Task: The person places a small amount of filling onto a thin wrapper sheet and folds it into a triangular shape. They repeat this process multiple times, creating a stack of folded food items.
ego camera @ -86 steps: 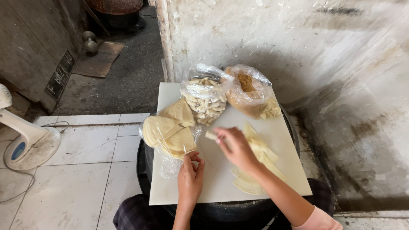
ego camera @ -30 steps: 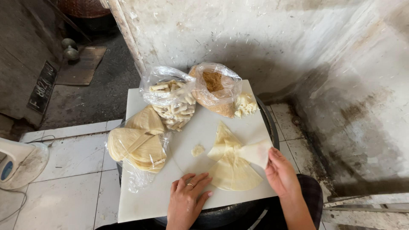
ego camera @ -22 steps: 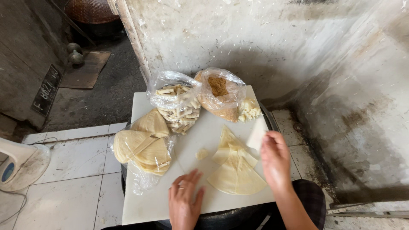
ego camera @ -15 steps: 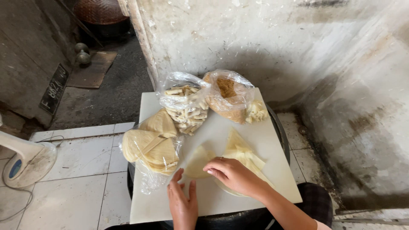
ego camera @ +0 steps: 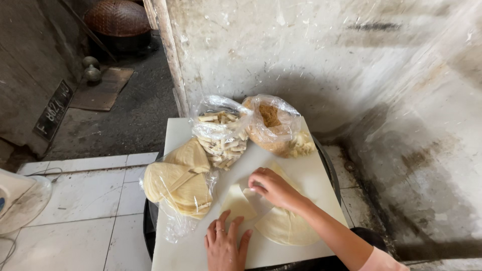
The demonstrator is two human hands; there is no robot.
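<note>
On the white board [ego camera: 181, 131], the left hand [ego camera: 226, 245] lay flat with its fingers spread and nothing gripped, its fingertips touching the near edge of a pale triangular wrapper piece [ego camera: 237, 203]. The right hand [ego camera: 273, 188] rested just right of that piece, fingers curled together with the tips pressing a wrapper corner; whether they pinched it I could not tell. A round wrapper sheet [ego camera: 283, 228] lay under the right wrist. Left of the triangular piece sat a stack of folded wrappers [ego camera: 178, 180] on clear plastic. Beyond it stood a bag of pale sticks [ego camera: 221, 133] and a bag of brown filling [ego camera: 271, 125], touching.
</note>
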